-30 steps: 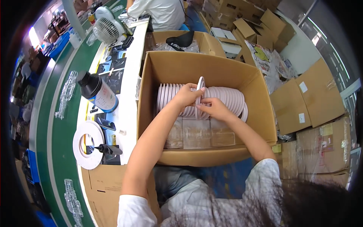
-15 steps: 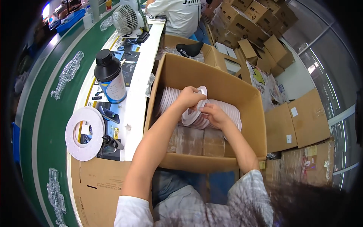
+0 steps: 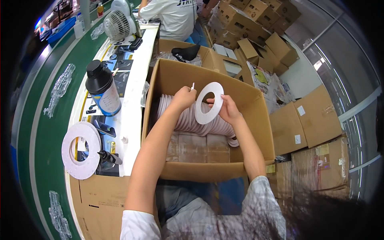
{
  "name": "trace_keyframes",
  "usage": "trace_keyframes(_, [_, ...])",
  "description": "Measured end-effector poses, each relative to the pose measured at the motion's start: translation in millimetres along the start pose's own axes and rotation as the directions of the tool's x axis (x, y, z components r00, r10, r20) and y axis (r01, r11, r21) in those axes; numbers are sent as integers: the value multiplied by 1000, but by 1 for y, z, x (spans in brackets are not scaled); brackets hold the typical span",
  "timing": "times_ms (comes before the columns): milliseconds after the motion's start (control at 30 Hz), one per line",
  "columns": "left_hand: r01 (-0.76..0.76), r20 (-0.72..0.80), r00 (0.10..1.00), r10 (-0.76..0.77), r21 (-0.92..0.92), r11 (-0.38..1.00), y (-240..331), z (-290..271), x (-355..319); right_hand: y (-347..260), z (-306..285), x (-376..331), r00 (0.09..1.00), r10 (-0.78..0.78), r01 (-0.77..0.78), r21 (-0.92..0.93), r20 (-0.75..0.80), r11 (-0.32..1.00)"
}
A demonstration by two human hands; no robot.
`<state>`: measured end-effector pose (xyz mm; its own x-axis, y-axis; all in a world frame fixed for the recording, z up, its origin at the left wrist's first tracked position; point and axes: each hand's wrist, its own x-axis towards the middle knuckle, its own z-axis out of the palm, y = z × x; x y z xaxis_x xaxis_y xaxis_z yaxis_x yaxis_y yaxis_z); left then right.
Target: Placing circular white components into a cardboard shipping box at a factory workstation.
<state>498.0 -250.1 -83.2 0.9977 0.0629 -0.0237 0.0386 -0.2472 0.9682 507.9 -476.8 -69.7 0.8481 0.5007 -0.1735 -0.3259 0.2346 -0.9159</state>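
Note:
My right hand (image 3: 229, 109) grips the right edge of a flat white ring (image 3: 203, 115), which is tilted so its round opening shows. Just left of it, my left hand (image 3: 184, 98) is closed, and a thin white piece (image 3: 193, 85) pokes up from its fingers. That piece is seen edge-on, and most of it is hidden by the hand. Both hands are above an open cardboard box (image 3: 218, 172). Inside, a long row of similar white rings (image 3: 165, 105) stands on edge beneath my hands, with taped brown cartons (image 3: 192, 148) on the near side.
On the white table to the left are a pair of overlapping white rings (image 3: 67, 160), a black-capped bottle (image 3: 105, 94), a small black bottle (image 3: 110, 157) and a fan (image 3: 117, 25). Clear plastic parts (image 3: 60, 90) lie on the green conveyor. Another person (image 3: 172, 18) sits beyond; cartons (image 3: 318, 116) stand right.
My hands have moved apart. The ring in my right hand now faces up more broadly, and the left hand has shifted away to its left. The whole view has shifted slightly.

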Motion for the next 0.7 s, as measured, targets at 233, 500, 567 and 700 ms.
trace_keyframes(233, [147,180,980,-82,-389,910,21,-9,-12,-10,-3,-2,998,-55,53,-109,-12,993])
trace_keyframes(500, [267,226,958,-177,-474,839,25,-14,-17,-34,9,-31,934,-333,342,-54,129,938])
trace_keyframes(567, [386,303,913,-275,-413,825,27,-14,-22,-26,4,-31,961,-270,275,-155,53,949])
trace_keyframes(700, [174,279,951,-131,-136,975,9,-6,-24,-11,1,-20,983,-131,80,-341,-128,937])
